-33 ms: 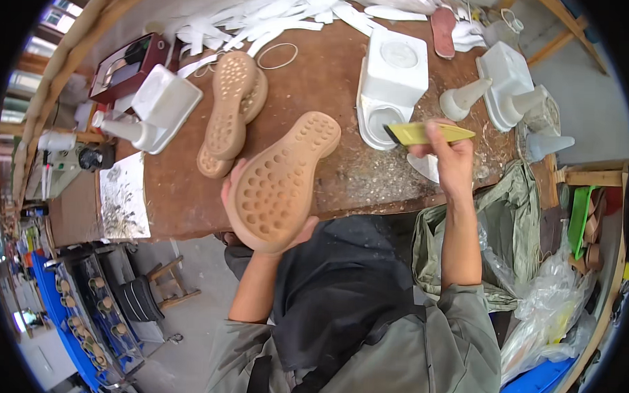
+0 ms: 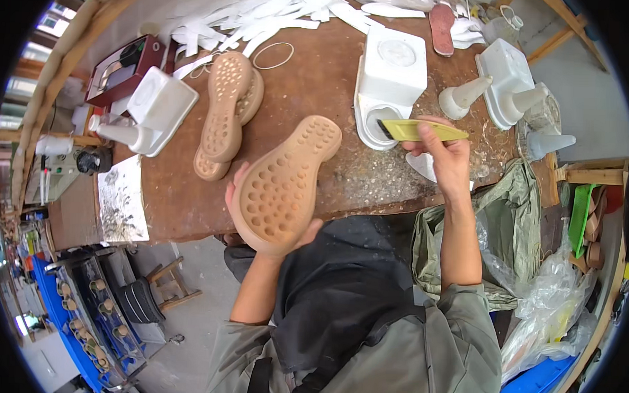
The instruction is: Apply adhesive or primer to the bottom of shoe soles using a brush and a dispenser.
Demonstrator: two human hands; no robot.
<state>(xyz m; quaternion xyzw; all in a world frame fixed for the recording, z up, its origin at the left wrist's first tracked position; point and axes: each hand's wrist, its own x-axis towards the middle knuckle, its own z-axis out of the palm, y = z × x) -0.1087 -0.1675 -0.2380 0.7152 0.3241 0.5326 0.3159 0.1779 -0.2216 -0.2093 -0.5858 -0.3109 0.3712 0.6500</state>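
Note:
My left hand (image 2: 312, 232) holds a tan shoe sole (image 2: 276, 195) above the table's front edge, fingers and thumb around its wide end, its pitted face up. Between the fingers of my right hand (image 2: 446, 156) is a flat yellow-handled brush (image 2: 424, 130) with dark bristles. Its tip lies over the round cup of a white plastic glue dispenser (image 2: 395, 68); whether it touches the cup I cannot tell. More tan soles (image 2: 226, 110) lie stacked to the left of the held one. A small white piece (image 2: 422, 165) rests below my right hand.
The brown work table (image 2: 312, 72) has white strips (image 2: 258, 21) heaped at its back. Other white dispensers stand at left (image 2: 159, 108) and right (image 2: 504, 78), near a white cone nozzle (image 2: 463, 98). A reddish insole (image 2: 442, 28) lies far right; a green-grey bag (image 2: 508, 217) hangs at the front right.
The brush in my right hand has shifted slightly left and down, its bristles now over the dispenser's cup. The sole in my left hand has moved slightly to the right.

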